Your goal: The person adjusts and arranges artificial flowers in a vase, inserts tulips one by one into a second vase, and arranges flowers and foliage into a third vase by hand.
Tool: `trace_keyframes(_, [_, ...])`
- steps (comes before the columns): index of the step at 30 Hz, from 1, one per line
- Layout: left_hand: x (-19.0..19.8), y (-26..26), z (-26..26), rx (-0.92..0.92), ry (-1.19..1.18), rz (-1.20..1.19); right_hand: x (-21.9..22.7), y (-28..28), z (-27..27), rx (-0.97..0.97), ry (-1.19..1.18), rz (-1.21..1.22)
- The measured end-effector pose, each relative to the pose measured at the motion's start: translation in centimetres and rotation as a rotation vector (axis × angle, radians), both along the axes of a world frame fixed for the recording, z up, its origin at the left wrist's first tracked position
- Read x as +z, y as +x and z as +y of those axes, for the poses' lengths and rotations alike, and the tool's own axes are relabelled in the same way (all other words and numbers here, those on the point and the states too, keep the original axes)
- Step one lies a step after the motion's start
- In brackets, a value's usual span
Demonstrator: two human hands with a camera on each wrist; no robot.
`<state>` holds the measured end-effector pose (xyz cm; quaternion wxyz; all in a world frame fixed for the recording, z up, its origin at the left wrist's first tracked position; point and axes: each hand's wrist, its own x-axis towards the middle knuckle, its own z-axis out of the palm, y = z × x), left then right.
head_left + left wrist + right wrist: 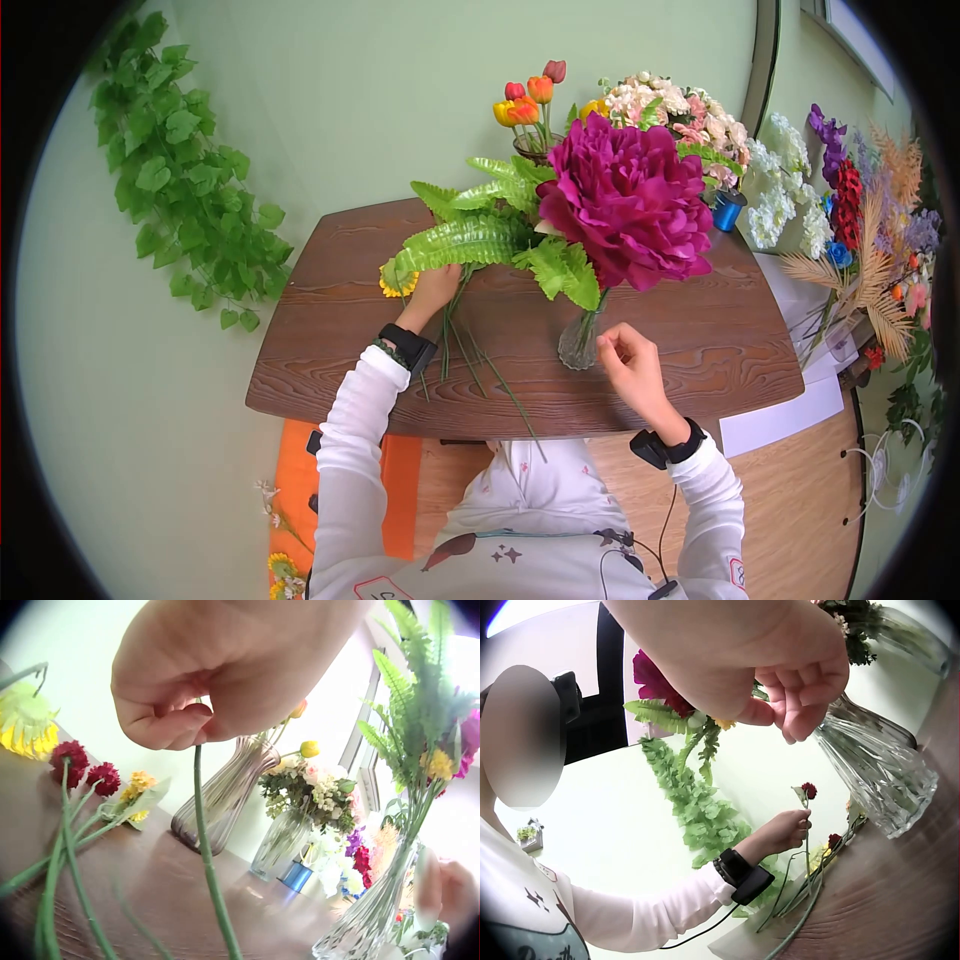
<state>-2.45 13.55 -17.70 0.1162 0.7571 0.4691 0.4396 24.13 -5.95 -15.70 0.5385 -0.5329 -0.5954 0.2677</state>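
Note:
My left hand (pixel 436 292) pinches the green stem (pixel 206 855) of a small dark red flower (pixel 809 790), whose head stands above the fingers in the right wrist view. Beneath that hand lie loose flowers: red blooms (pixel 69 763), a yellow flower (pixel 399 280) and long stems (pixel 446 345). A clear ribbed glass vase (pixel 579 347) stands upright, bearing a big magenta peony (pixel 630 205) and green fern leaves (pixel 465 243). Just right of the vase, my right hand (pixel 637 375) hovers with loosely curled fingers and nothing visible between them.
Behind the peony stand a vase of tulips (pixel 525 105), pale blossoms (pixel 685 115) and a blue spool (pixel 728 210). More artificial flowers (pixel 850 200) crowd the right side. White paper (pixel 780 415) lies past the table's right edge. Ivy (pixel 185 170) hangs on the left wall.

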Motion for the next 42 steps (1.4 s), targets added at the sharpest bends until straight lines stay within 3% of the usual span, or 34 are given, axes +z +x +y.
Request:
trace_keyframes(4, [2.0, 0.5, -1.4, -0.032, 0.021, -0.050, 0.4, -0.5, -0.1, 0.031, 0.008, -0.008])
trace_keyframes(6, [2.9, 0.9, -2.5, 0.017, -0.286, 0.015, 0.7, -0.7, -0.1, 0.061, 0.001, -0.041])
trace_keyframes(7, [3.3, 1.2, -3.0, 0.015, -0.285, 0.015, 0.9, -0.8, -0.1, 0.090, -0.009, -0.073])
trace_keyframes(10, [4.3, 2.3, -5.4, -0.079, -0.425, 0.017, 2.1, -1.7, 0.1, 0.177, 0.018, -0.158])
trace_keyframes(12, [4.7, 3.5, -7.9, -0.207, -0.378, -0.242, 2.6, -2.3, 0.5, 0.214, 0.007, -0.210])
trace_keyframes(14, [4.6, 3.7, -8.9, -0.246, -0.413, -0.230, 3.0, -3.2, 1.0, 0.240, 0.081, -0.328])
trace_keyframes(21, [5.0, 4.6, -13.4, -0.393, -0.642, -0.274, 4.6, -6.0, 3.1, 0.251, 0.171, -0.266])
trace_keyframes(29, [4.4, 4.9, -15.8, -0.481, -0.685, -0.252, 4.7, -6.0, 1.7, 0.295, 0.129, -0.255])
trace_keyframes(32, [3.0, 4.8, -15.3, -0.611, -0.711, -0.286, 4.7, -5.0, 0.5, 0.280, 0.111, -0.257])
trace_keyframes(34, [2.9, 4.6, -14.8, -0.705, -0.688, 0.024, 5.0, -4.2, -0.5, 0.268, 0.096, -0.262])
trace_keyframes(35, [3.0, 4.6, -14.7, -0.712, -0.688, 0.019, 5.2, -3.7, -1.2, 0.308, 0.046, -0.279])
trace_keyframes(37, [4.2, 4.9, -14.6, -0.737, -0.424, 0.091, 5.5, -2.8, -2.7, 0.344, -0.007, -0.302])
trace_keyframes(38, [4.4, 5.0, -14.2, -0.742, -0.423, 0.085, 5.6, -2.4, -3.5, 0.366, -0.060, -0.299])
trace_keyframes(40, [4.6, 5.2, -13.3, -0.826, -0.548, -0.183, 5.8, -1.4, -5.0, 0.386, -0.116, -0.302])
trace_keyframes(42, [4.0, 6.3, -12.2, -0.749, -0.448, -0.150, 6.1, -0.3, -6.2, 0.359, -0.053, -0.203])
